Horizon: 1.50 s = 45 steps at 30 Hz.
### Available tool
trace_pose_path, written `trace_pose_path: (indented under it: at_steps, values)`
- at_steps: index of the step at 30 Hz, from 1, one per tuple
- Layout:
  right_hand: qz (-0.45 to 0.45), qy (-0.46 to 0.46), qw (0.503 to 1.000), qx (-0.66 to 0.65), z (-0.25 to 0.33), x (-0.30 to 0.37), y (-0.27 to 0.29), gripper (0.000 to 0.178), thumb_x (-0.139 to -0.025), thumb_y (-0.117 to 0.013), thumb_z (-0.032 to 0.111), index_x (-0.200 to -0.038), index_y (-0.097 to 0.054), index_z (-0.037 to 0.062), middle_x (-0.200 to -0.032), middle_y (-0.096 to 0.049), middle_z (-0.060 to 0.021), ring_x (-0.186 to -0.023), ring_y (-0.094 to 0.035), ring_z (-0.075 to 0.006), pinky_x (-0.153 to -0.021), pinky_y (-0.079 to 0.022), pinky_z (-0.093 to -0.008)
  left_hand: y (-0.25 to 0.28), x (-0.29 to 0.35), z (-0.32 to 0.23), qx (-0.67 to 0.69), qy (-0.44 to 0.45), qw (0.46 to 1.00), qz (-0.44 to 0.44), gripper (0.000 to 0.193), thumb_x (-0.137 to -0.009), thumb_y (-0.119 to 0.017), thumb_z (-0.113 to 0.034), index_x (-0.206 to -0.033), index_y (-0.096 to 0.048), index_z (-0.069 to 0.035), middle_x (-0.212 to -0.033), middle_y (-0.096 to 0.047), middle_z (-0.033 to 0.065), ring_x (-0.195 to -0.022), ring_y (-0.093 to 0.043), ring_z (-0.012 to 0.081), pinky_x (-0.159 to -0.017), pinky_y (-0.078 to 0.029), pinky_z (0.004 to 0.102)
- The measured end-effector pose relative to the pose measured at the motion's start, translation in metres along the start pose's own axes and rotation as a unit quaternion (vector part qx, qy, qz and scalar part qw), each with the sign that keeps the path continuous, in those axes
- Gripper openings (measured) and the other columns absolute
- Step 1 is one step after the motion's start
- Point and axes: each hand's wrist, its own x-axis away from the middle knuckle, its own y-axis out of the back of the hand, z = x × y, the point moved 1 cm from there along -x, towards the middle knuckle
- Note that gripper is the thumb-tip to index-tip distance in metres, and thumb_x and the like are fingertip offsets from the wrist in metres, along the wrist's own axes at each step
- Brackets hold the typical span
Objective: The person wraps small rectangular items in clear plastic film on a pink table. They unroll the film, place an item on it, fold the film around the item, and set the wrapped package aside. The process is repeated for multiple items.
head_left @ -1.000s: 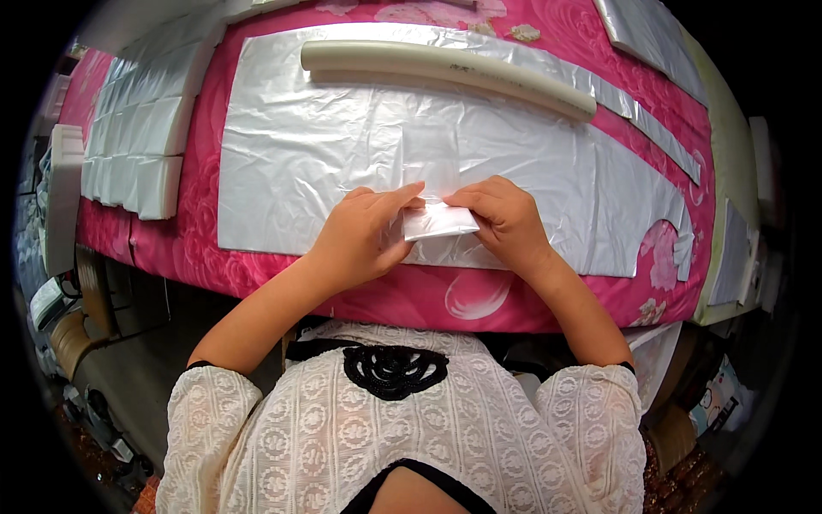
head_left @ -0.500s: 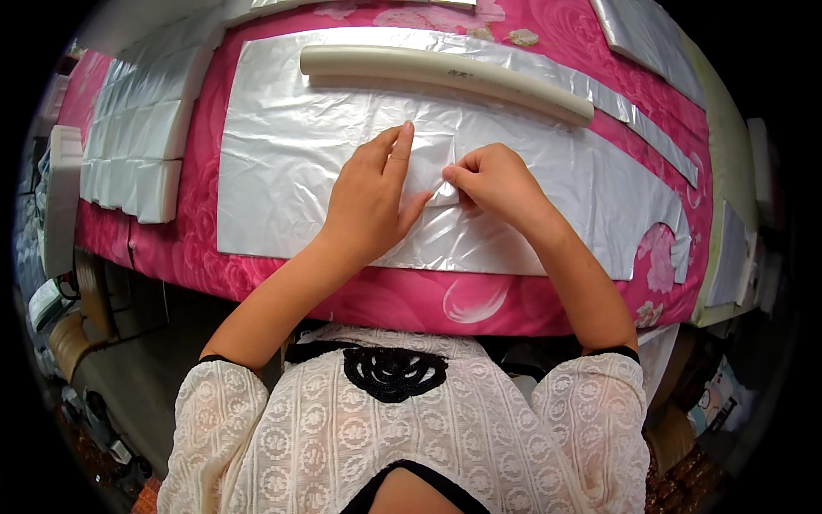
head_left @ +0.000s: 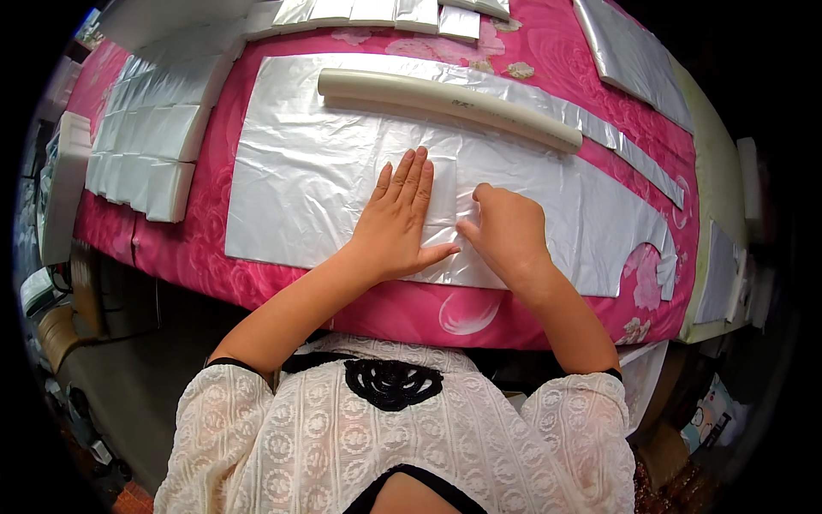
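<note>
Lying flat, left hand grips nothing; right hand half-curled, hold unclear; silver sheet bare to left edge.

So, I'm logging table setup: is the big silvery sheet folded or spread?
Spread: the silvery sheet lies flat, wrinkled, beneath the pale tube and left hand.

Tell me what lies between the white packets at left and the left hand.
In the head view, going from the white packets to the left hand: a strip of pink tablecloth, then wrinkled silvery plastic sheeting.
</note>
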Motion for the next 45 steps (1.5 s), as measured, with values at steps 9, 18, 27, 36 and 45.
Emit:
trace_pose_path:
  at_steps: [9, 18, 27, 36, 45]
  values:
    - [-0.055, 0.229, 0.972, -0.011, 0.025, -0.028, -0.061, 0.075, -0.085, -0.053, 0.044, -0.141, -0.025, 0.0034, -0.146, -0.023, -0.0198, -0.136, -0.019, -0.0349, -0.11, -0.014, -0.0493, 0.054, 0.126, 0.008, 0.588, 0.314, 0.716, 0.207, 0.022, -0.091, -0.053, -0.01, -0.106, -0.061, 0.003, -0.102, -0.065, 0.0135, -0.095, -0.063, 0.0177, -0.084, -0.049, 0.028]
    - [0.129, 0.355, 0.895, -0.235, 0.146, 0.057, -0.114, 0.068, -0.091, -0.046, 0.038, -0.143, -0.02, 0.0029, -0.149, -0.013, -0.0208, -0.14, -0.007, -0.0338, -0.111, -0.005, -0.0484, 0.048, 0.219, 0.0, 0.668, 0.572, 0.476, 0.004, 0.023, -0.089, -0.052, -0.008, -0.103, -0.059, 0.008, -0.096, -0.064, 0.0189, -0.084, -0.065, 0.0214, -0.073, -0.053, 0.0295]
    - [0.013, 0.477, 0.862, -0.17, 0.087, -0.021, -0.039, 0.009, -0.072, -0.066, 0.014, -0.072, -0.061, 0.0072, -0.107, -0.058, -0.0088, -0.118, -0.044, -0.0283, -0.107, -0.025, -0.0507, 0.106, 0.146, 0.008, 0.306, 0.29, 0.906, -0.025, 0.02, -0.072, -0.069, -0.003, -0.091, -0.064, 0.0, -0.099, -0.066, 0.0145, -0.081, -0.065, 0.0216, -0.073, -0.051, 0.0294]
    - [-0.245, -0.052, 0.816, -0.521, -0.087, -0.235, 0.026, 0.022, -0.082, -0.067, 0.02, -0.091, -0.067, -0.0004, -0.078, -0.066, -0.0024, -0.069, -0.057, -0.0089, -0.063, -0.045, -0.0239, 0.103, 0.122, 0.018, 0.344, 0.243, 0.906, -0.034, 0.031, -0.071, -0.067, 0.0, -0.101, -0.061, -0.001, -0.11, -0.062, 0.0168, -0.097, -0.062, 0.0287, -0.083, -0.049, 0.0332]
    - [-0.287, -0.135, 0.948, 0.005, -0.067, -0.249, 0.026, 0.049, -0.079, -0.064, 0.033, -0.119, -0.055, 0.0048, -0.121, -0.055, -0.0154, -0.114, -0.048, -0.0309, -0.093, -0.041, -0.0425, 0.099, 0.117, 0.029, 0.303, 0.222, 0.926, -0.041, 0.03, -0.071, -0.066, 0.0, -0.101, -0.061, -0.001, -0.108, -0.063, 0.0166, -0.096, -0.063, 0.0289, -0.082, -0.05, 0.0335]
